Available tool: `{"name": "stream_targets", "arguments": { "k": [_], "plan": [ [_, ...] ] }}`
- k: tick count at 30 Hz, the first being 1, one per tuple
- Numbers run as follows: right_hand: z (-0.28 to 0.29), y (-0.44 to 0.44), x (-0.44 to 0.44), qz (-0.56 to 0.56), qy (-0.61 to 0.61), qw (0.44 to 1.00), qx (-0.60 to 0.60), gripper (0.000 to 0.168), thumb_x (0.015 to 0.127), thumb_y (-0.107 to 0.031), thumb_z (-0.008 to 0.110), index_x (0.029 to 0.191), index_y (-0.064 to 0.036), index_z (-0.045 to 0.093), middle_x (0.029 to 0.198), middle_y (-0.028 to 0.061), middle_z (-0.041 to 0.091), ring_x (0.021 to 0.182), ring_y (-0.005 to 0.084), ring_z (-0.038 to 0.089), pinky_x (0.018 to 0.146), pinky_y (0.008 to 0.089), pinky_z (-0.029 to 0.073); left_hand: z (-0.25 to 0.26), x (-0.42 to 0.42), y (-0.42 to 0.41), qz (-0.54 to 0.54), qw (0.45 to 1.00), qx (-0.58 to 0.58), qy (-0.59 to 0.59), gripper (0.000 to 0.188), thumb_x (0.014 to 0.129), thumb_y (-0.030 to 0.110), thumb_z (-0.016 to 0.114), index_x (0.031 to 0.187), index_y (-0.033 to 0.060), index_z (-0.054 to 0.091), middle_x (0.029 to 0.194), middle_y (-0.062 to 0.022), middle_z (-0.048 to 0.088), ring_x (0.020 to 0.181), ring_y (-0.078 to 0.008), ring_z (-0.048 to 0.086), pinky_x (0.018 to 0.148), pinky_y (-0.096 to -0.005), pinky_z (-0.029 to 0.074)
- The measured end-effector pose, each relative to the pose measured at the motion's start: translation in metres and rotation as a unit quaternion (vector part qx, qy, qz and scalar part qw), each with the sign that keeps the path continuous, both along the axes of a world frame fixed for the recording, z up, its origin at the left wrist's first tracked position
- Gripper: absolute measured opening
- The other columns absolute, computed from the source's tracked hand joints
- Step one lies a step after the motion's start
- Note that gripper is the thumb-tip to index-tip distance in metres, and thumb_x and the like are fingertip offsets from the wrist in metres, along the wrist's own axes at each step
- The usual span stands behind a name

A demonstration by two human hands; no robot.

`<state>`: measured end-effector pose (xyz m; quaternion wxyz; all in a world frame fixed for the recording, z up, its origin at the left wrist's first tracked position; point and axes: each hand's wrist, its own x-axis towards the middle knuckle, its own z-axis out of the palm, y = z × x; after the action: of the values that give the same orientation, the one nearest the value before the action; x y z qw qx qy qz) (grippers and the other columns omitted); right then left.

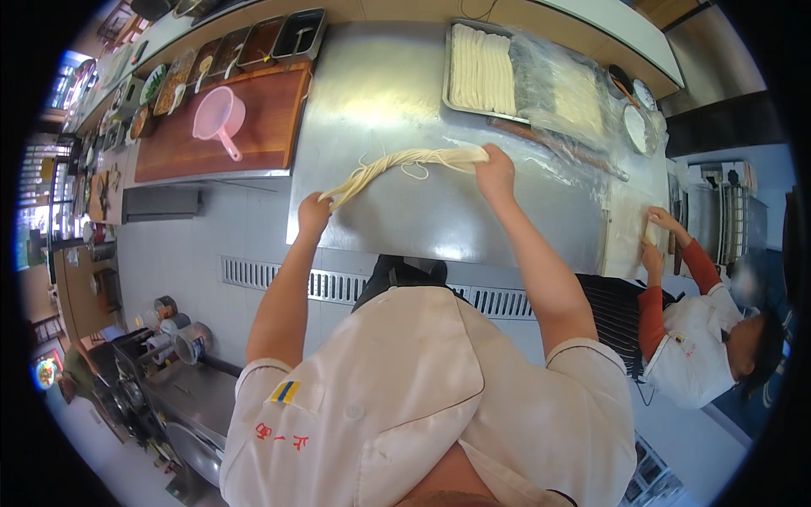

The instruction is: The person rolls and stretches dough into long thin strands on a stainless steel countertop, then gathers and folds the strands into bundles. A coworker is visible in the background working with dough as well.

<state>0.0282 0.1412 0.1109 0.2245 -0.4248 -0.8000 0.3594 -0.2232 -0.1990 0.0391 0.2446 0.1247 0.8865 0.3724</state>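
Observation:
A bundle of hand-pulled noodles (393,166) stretches between my two hands above the stainless steel table (380,82). My left hand (313,217) grips the strands at the table's left side. At the other end, my right hand (496,172) clasps a flatter, thicker piece of the dough. The strands bow away from me, and a few loose ones hang or stick out from the middle. Beyond my right hand lies a metal tray (447,82) of dough strips (483,70), partly under clear plastic film (538,82).
A pink plastic dipper (218,117) rests on a wooden board (266,133) at left, with several ingredient pans (253,44) behind. A rolling pin (570,152) lies before the tray. At right, a co-worker (690,342) handles dough; a bowl of white powder (638,130) stands farther back.

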Motion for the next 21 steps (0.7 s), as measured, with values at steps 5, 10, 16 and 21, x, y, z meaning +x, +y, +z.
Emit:
{"name": "stream_targets", "arguments": {
  "k": [5,10,16,21],
  "plan": [
    [0.094,-0.018,-0.079,0.12,0.039,0.992,0.004,0.028,0.079,-0.01,0.062,0.104,-0.002,0.074,0.099,0.0238,0.073,0.095,0.0428,0.069,0.087,0.0466,0.053,-0.032,-0.003,0.011,0.136,0.979,0.069,-0.131,0.026,0.091,0.013,0.052,0.099,0.0028,0.075,0.071,-0.0098,0.068,0.054,-0.0152,0.059,0.049,-0.031,0.044],
    [0.203,-0.044,-0.118,0.186,0.103,0.977,-0.004,0.029,0.08,-0.01,0.062,0.105,-0.002,0.074,0.092,0.0205,0.074,0.087,0.0358,0.07,0.081,0.0405,0.054,-0.029,-0.041,-0.032,0.129,0.987,0.078,-0.049,0.023,0.094,0.012,0.051,0.101,0.0082,0.072,0.067,-0.0027,0.06,0.047,-0.0093,0.049,0.041,-0.0271,0.036],
    [0.256,-0.046,-0.111,0.199,0.172,0.965,-0.022,0.026,0.082,-0.009,0.066,0.106,-0.002,0.073,0.091,0.0144,0.073,0.086,0.0272,0.069,0.079,0.0347,0.053,0.005,-0.078,-0.111,0.286,0.927,0.193,-0.148,0.027,0.094,0.011,0.049,0.111,0.0059,0.069,0.069,-0.0016,0.056,0.048,-0.0069,0.046,0.037,-0.0225,0.031],
    [0.14,-0.03,-0.053,0.226,0.134,0.961,0.08,0.017,0.083,-0.002,0.067,0.1,-0.001,0.071,0.102,0.0138,0.069,0.095,0.0308,0.066,0.086,0.0363,0.052,0.006,-0.064,-0.137,0.309,0.924,0.166,-0.155,0.026,0.094,0.012,0.05,0.11,0.006,0.068,0.069,-0.0023,0.056,0.047,-0.0075,0.046,0.038,-0.0226,0.032]
  ]
}}
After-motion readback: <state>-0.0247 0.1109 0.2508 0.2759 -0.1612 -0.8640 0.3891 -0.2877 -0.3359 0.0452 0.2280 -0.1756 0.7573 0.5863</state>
